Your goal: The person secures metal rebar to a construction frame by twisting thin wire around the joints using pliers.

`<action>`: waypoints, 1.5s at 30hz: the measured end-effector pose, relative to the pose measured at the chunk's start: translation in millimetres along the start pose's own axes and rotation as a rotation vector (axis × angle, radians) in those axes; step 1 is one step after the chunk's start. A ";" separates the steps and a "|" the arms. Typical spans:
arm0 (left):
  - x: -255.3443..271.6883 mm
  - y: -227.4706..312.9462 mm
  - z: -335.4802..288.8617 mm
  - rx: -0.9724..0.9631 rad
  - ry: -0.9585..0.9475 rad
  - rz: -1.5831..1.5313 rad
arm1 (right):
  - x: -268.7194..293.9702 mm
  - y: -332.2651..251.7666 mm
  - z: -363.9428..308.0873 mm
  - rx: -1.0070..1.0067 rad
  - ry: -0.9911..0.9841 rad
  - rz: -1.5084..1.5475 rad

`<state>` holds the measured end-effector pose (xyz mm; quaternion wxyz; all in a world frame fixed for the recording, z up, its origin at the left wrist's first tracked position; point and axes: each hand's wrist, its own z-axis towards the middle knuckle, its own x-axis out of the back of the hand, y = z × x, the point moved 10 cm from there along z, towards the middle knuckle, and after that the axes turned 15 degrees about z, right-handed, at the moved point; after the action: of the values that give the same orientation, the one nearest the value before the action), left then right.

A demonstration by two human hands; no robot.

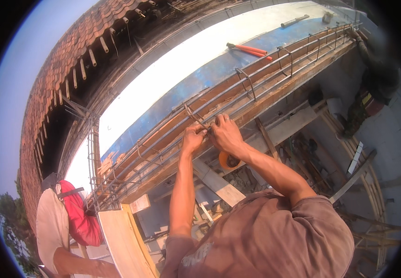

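Observation:
My left hand (193, 138) and my right hand (226, 134) meet over a long cage of reinforcing bars (265, 69) lying in a timber trough. Fingers of both hands are pinched together beside a bent steel stirrup (192, 112). Whatever lies between the fingertips is too small and covered to make out. Under my right wrist shows an orange round object (229, 160), partly hidden by the forearm. Beyond the cage, a bolt cutter with orange-red handles (252, 50) rests on the blue strip.
A white and blue sheet (172, 65) runs along the far side. At left are upright bars (92, 157), a plank (124, 243) and a person in red and beige (77, 213). Another person (372, 88) is at right. Below the wooden beam, boards (219, 183) span a lower level.

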<state>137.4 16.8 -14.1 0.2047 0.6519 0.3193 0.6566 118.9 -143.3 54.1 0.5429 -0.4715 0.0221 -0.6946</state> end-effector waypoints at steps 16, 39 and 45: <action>9.2 49.1 -19.1 -0.159 0.163 0.402 | -26.8 9.9 -13.0 -0.078 -0.054 -0.125; 16.5 68.7 -51.4 -0.611 0.457 0.558 | -41.0 -10.5 -18.0 0.040 -0.198 -0.282; 17.2 79.3 -51.0 -0.666 0.460 0.538 | -26.0 12.8 0.9 -0.199 -0.113 0.103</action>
<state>97.7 -35.7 55.5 0.1493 0.4482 -0.0511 0.8799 128.0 -127.9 31.2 0.5289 -0.5595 0.0845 -0.6326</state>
